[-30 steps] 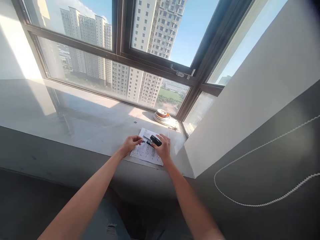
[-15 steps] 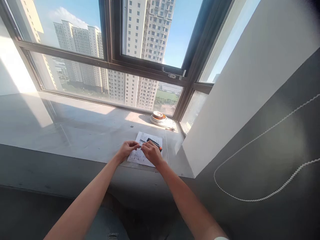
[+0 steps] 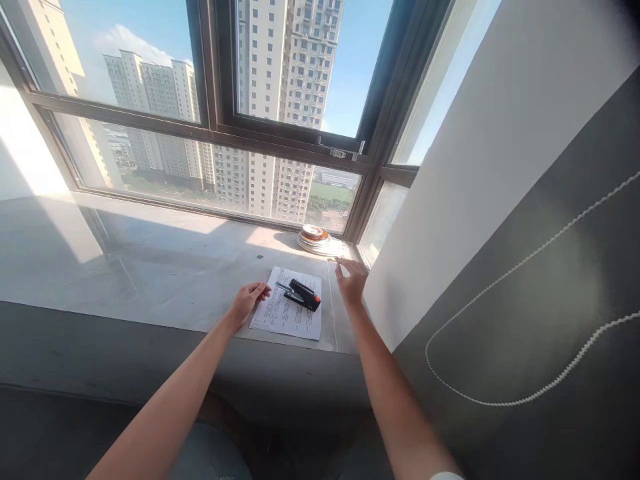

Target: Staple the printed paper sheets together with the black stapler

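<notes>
A printed paper sheet (image 3: pixel 287 313) lies on the grey window sill (image 3: pixel 165 267). On it rests a black stapler (image 3: pixel 301 295) with an orange end, its top swung open. My left hand (image 3: pixel 247 301) rests at the sheet's left edge with its fingers curled together; anything they pinch is too small to make out. My right hand (image 3: pixel 353 279) hovers to the right of the stapler, off the paper, fingers apart and holding nothing.
A round stack of flat discs with an orange top (image 3: pixel 316 239) sits at the sill's far right corner by the window frame (image 3: pixel 280 137). A white slanted wall panel (image 3: pixel 475 167) rises on the right, and a white bead chain (image 3: pixel 505 400) hangs on the grey wall.
Both hands were on the stapler together. My right hand has let it go and moved right, off the paper. The stapler now lies open on the sheet; my left hand has drawn back slightly.
</notes>
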`<state>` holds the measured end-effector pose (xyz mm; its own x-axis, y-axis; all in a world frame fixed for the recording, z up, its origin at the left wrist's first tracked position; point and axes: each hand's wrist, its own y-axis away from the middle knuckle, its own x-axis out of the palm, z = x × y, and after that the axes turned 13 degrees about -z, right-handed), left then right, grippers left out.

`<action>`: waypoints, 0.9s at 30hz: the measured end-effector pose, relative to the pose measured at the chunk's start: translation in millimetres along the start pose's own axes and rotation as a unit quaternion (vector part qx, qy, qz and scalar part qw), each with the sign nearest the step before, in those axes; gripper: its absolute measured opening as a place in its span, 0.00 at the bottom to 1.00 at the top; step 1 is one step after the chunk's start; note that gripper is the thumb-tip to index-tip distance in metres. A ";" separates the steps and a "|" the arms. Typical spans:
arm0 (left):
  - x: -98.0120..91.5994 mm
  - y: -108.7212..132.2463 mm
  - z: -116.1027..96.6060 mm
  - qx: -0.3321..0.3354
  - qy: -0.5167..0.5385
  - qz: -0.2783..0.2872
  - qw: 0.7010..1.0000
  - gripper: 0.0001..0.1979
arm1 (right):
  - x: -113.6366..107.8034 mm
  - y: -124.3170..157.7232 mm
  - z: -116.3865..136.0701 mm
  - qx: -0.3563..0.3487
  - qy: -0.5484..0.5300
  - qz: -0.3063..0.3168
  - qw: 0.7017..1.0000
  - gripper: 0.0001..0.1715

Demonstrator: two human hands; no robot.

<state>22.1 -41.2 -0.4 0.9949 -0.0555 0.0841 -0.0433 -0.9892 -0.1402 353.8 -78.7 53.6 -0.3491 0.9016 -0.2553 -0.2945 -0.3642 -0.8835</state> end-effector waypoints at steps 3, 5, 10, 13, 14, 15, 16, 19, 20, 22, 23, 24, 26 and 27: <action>-0.2 -0.9 1.1 -0.003 -0.003 0.001 1.000 0.28 | 4.5 9.7 -36.9 0.071 0.078 0.092 0.990 0.11; -0.1 -1.3 0.9 -0.007 -0.007 0.001 1.000 0.27 | 9.2 23.5 -50.3 0.084 0.097 0.141 0.982 0.06; 0.6 -0.8 -0.7 -0.010 -0.004 -0.005 1.000 0.27 | 16.2 41.9 -62.2 0.100 0.136 0.206 0.964 0.06; -0.5 -1.7 0.5 -0.011 -0.008 -0.004 1.000 0.26 | 14.7 39.9 -64.3 0.107 0.140 0.214 0.961 0.05; -1.5 -3.3 1.7 -0.010 -0.012 -0.003 1.000 0.25 | 13.8 39.0 -64.5 0.111 0.139 0.212 0.961 0.05; -2.8 -6.1 3.2 -0.006 -0.016 -0.004 1.000 0.25 | 12.8 38.4 -64.2 0.118 0.137 0.208 0.961 0.05; -4.6 -10.3 5.1 0.000 -0.022 -0.014 1.000 0.25 | 11.9 38.1 -63.6 0.124 0.134 0.202 0.962 0.06; -10.7 -32.0 11.3 0.051 -0.091 -0.085 0.991 0.23 | 9.3 38.5 -59.7 0.119 0.124 0.171 0.970 0.08; -12.4 -42.0 13.1 0.074 -0.146 -0.113 0.980 0.22 | 8.5 38.8 -57.9 0.106 0.120 0.163 0.974 0.08; -14.0 -64.4 16.3 0.121 -0.286 -0.145 0.939 0.19 | 6.7 39.1 -54.1 0.076 0.109 0.159 0.978 0.09; -14.0 -76.2 17.5 0.131 -0.327 -0.147 0.924 0.17 | 5.8 39.4 -52.2 0.066 0.104 0.165 0.979 0.09; -13.4 -88.0 18.6 0.137 -0.349 -0.143 0.916 0.14 | 4.9 39.9 -50.4 0.059 0.100 0.175 0.978 0.10; -11.6 -110.3 20.0 0.150 -0.387 -0.130 0.900 0.11 | 3.1 41.4 -47.2 0.058 0.097 0.200 0.973 0.10; -10.5 -120.3 20.5 0.154 -0.406 -0.127 0.892 0.11 | 2.3 42.3 -45.8 0.061 0.097 0.211 0.971 0.11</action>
<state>18.8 81.2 -4.6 0.7124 0.4056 -0.5727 0.0956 -0.8645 -0.4934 381.3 -81.3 -2.4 -0.2905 0.6884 -0.6646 -0.2683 -0.7253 -0.6340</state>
